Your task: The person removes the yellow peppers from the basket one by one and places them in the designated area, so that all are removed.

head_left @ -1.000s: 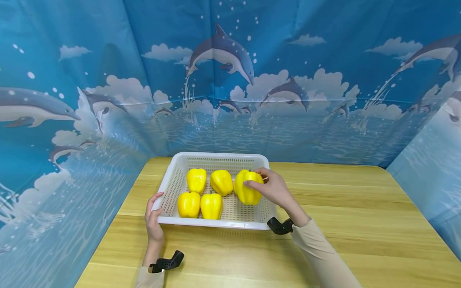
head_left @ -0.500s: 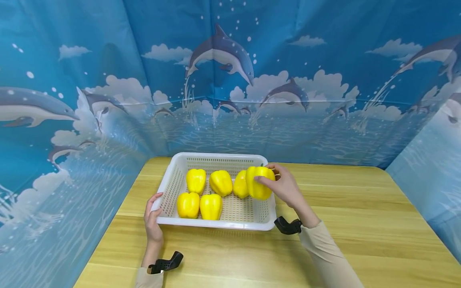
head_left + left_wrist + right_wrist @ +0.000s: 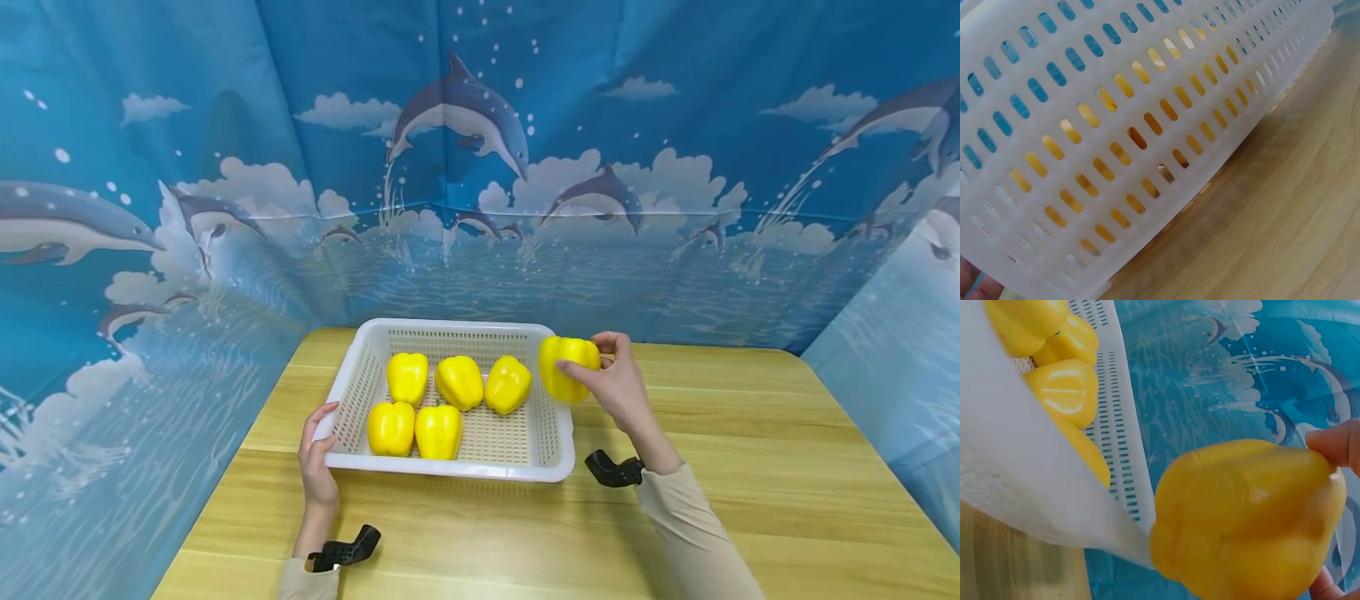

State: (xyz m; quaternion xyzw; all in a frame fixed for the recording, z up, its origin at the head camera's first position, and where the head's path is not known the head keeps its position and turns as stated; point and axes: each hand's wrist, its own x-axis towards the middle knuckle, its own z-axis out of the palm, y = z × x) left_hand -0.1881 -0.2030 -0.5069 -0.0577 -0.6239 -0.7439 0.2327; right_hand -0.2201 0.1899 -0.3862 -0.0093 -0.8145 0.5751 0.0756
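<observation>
In the head view my right hand (image 3: pixel 622 387) pinches a yellow bell pepper (image 3: pixel 564 383) between thumb and fingers. The pepper hangs in the air over the right rim of a white perforated plastic basket (image 3: pixel 450 467). In the right wrist view this bell pepper (image 3: pixel 1241 519) fills the lower right, with fingertips on its far end. Several other yellow bell peppers (image 3: pixel 459 383) lie apart or touching inside the basket. My left hand (image 3: pixel 318 471) grips the basket's left rim. The left wrist view is mostly the slotted basket wall (image 3: pixel 1104 131), with yellow showing through the holes.
A wooden table (image 3: pixel 480 533) carries the basket and extends to its right. Behind it hangs a blue curtain (image 3: pixel 465 267) with printed dolphins, close to the basket's back edge. A black wrist mount (image 3: pixel 615 469) sits on the right wrist and another mount (image 3: pixel 347 548) on the left.
My right hand has carried the bell pepper rightward and slightly up from inside the basket to over its right rim, uncovering another pepper behind it. My left hand stays on the rim.
</observation>
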